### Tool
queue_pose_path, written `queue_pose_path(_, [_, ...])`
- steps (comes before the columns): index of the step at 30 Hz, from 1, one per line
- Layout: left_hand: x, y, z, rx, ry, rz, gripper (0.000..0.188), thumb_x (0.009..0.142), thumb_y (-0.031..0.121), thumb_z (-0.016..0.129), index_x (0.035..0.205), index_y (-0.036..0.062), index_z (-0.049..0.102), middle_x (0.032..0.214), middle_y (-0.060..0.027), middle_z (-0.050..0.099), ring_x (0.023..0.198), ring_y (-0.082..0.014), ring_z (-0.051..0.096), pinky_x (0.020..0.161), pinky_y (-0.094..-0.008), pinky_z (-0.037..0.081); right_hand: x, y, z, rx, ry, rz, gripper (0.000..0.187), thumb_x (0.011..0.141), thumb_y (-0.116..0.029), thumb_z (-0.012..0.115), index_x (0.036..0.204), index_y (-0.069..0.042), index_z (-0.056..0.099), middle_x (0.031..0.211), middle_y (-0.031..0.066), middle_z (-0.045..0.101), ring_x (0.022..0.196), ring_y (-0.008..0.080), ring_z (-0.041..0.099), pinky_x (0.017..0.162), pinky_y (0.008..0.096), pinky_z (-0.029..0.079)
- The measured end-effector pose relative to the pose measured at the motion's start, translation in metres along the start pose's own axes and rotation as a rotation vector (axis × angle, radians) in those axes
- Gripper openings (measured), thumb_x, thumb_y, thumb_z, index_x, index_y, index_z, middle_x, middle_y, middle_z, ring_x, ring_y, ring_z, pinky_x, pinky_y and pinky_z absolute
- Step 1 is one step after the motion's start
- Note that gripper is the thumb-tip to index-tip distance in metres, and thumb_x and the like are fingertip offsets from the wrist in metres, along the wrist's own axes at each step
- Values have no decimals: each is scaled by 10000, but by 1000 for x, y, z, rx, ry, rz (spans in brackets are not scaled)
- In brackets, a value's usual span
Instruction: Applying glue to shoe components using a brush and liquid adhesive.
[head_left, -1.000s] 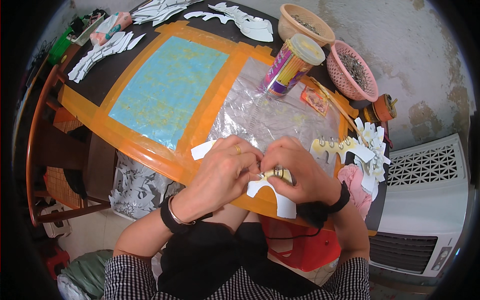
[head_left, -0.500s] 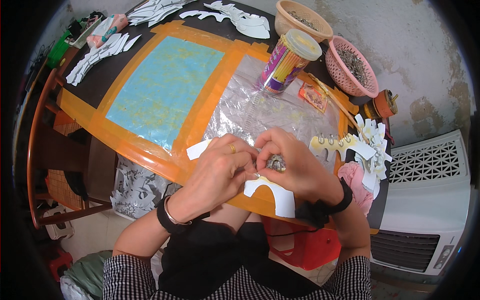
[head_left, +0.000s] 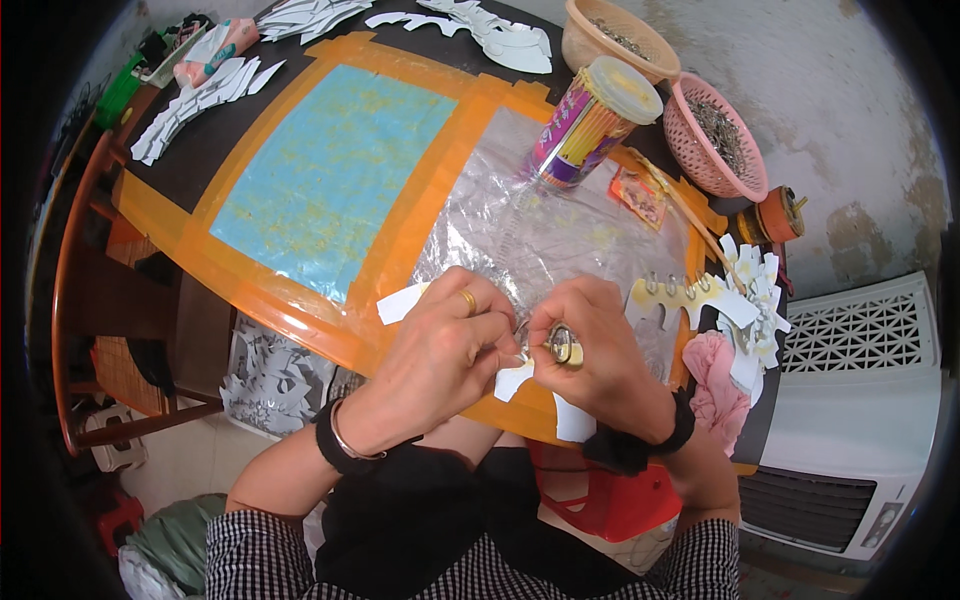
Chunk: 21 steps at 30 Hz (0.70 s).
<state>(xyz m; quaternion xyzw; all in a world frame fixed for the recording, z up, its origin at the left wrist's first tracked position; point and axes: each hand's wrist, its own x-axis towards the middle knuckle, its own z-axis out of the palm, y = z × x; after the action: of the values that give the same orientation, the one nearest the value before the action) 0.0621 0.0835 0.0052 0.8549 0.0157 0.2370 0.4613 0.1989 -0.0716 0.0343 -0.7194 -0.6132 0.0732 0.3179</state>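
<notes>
On the table [head_left: 330, 335], on the person's side of the jar [head_left: 590, 125], a white card piece [head_left: 574, 420] lies under and between the hands, partly hidden by them. The left hand [head_left: 455, 335] pinches its edge by the fingertips, while the right hand [head_left: 590, 340], also closed, grips a small metal ring [head_left: 561, 345] just beside it. Beyond the jar a beige basket [head_left: 590, 55] holds small metal pieces, and right of the jar a pink basket [head_left: 688, 150] holds more of them.
</notes>
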Motion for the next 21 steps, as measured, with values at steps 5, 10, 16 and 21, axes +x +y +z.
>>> queue_pose_path(5, [1,1,-1,6,-5,7,112,688,-16,763,761,23,688,932,-69,629,970,-269,568,832,-366,495,-4,4,7,-101,50,-90,269,698,4,710,941,-99,660,881,29,574,950,244,551,845,383,389])
queue_pose_path(10, [2,1,0,11,0,1,107,690,-18,762,758,21,689,939,-66,632,968,-266,571,830,-361,497,-10,6,9,-132,77,-88,245,680,-3,734,904,-95,691,880,24,580,942,246,559,829,382,391])
queue_pose_path(16, [2,2,-1,19,-4,14,102,693,-19,757,758,20,689,942,-64,634,967,-267,572,826,-359,497,-6,3,0,-94,22,-66,244,677,-11,749,898,-98,693,885,13,583,945,244,559,838,388,396])
queue_pose_path(21, [3,2,-2,12,-8,3,107,685,-30,750,753,23,687,936,-64,636,962,-268,572,820,-358,497,-3,3,-6,-85,37,-97,201,685,-31,757,862,-98,688,882,6,570,944,238,554,864,399,400])
